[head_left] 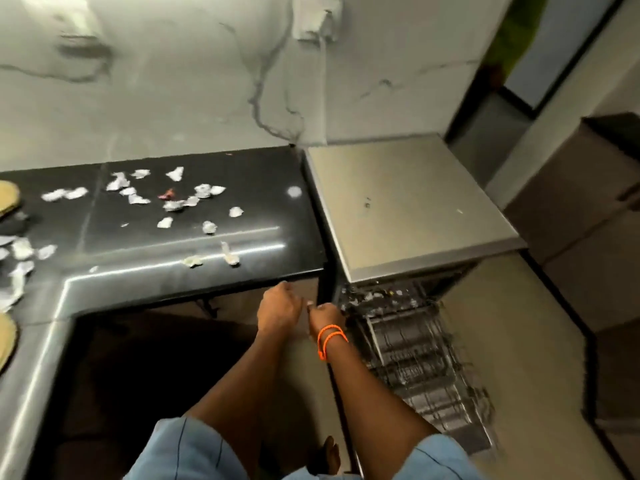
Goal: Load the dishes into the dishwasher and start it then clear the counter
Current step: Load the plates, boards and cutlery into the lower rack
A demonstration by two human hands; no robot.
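Beside black counter (207,271) — steel dishwasher (412,209), blurred rack (415,358).

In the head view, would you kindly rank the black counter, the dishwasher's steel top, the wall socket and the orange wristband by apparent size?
1. Black counter, largest.
2. Dishwasher's steel top.
3. Wall socket.
4. Orange wristband, smallest, though it sits nearer the camera, so the last two are less sure.

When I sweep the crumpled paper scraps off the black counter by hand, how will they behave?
The crumpled paper scraps look small and thin, so probably very light and apt to scatter rather than slide together. They seem soft, so they should squash, not break. The black counter is glossy, so they will likely slip easily.
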